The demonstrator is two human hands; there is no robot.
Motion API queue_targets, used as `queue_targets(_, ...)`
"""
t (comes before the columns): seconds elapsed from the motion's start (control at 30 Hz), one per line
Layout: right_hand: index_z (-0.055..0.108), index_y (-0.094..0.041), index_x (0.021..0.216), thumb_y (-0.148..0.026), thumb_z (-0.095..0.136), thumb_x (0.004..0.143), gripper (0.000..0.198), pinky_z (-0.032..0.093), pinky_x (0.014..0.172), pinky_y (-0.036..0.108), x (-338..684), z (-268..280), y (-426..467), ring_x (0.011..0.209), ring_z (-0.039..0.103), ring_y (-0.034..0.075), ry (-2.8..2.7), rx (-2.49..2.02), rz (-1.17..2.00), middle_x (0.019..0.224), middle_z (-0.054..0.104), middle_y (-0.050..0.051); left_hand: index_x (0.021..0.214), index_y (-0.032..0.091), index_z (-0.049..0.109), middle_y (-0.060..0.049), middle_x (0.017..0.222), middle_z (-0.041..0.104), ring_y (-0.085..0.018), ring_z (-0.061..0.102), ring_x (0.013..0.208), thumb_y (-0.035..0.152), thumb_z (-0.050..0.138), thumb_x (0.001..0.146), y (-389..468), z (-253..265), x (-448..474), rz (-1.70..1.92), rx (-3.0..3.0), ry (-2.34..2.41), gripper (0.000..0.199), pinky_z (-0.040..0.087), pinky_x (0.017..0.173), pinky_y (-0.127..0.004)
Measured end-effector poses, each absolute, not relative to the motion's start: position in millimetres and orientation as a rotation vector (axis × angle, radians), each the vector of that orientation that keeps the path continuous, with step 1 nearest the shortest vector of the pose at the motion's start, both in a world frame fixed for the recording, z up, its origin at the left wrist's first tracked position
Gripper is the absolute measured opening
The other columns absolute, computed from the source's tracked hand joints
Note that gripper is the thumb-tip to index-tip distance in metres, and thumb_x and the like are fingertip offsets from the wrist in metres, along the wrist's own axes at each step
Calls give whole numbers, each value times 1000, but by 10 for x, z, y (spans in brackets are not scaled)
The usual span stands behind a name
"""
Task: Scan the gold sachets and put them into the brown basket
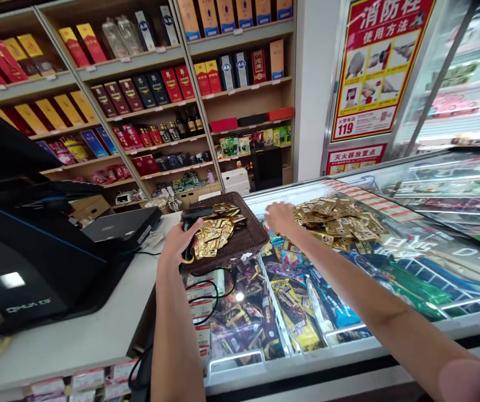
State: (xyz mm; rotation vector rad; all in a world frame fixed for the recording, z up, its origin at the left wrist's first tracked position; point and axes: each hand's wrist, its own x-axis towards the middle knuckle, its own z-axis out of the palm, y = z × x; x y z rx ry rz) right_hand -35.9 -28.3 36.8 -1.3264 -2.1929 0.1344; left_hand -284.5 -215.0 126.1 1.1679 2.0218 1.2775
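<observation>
Reaching forward, the left hand [176, 244] grips a scanner [198, 213].

A glass freezer top [240, 329] bears gold packets [332, 219] (heaped) and a basket [248, 239].

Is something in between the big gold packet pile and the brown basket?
Yes: in this view, the right hand is between the gold packet pile and the brown basket. Nothing else visibly blocks them.

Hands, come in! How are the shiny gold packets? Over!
Left hand: gripping black scanner at basket. Right hand: between basket and gold heap, grip unclear. Gold packets: some in basket, others heaped on freezer glass. Scanner hides some.
</observation>
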Motion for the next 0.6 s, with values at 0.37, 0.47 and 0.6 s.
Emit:
queue_targets(0.37, 54, -9, 135, -43, 78, 75, 72, 36, 107, 51, -2426, 383, -803, 135, 44, 39, -2486, -1347, 595, 141, 53, 25, 85, 17, 64, -1, 55, 60, -17, 55, 52, 70, 72, 64, -2230, 1283, -2884, 1343, 1153, 1993, 57, 39, 52, -27)
queue_targets(0.47, 55, -6, 132, -21, 78, 73, 65, 38, 106, 47, -2409, 315, -733, 132, 48, 36, -2358, -1407, 613, 137, 55, 27, 86, 17, 64, 0, 55, 60, -17, 55, 52, 70, 72, 64, -2209, 1263, -2906, 1354, 1160, 1970, 57, 38, 52, -26)
queue_targets(0.6, 65, -6, 113, -12, 70, 76, 38, 51, 87, 41, -2211, 305, -530, 108, 66, 34, -2120, -1437, 847, 116, 67, 25, 83, 17, 62, -1, 55, 59, -16, 52, 51, 70, 73, 63, -2186, 1257, -2899, 1342, 1148, 2003, 57, 37, 51, -26)
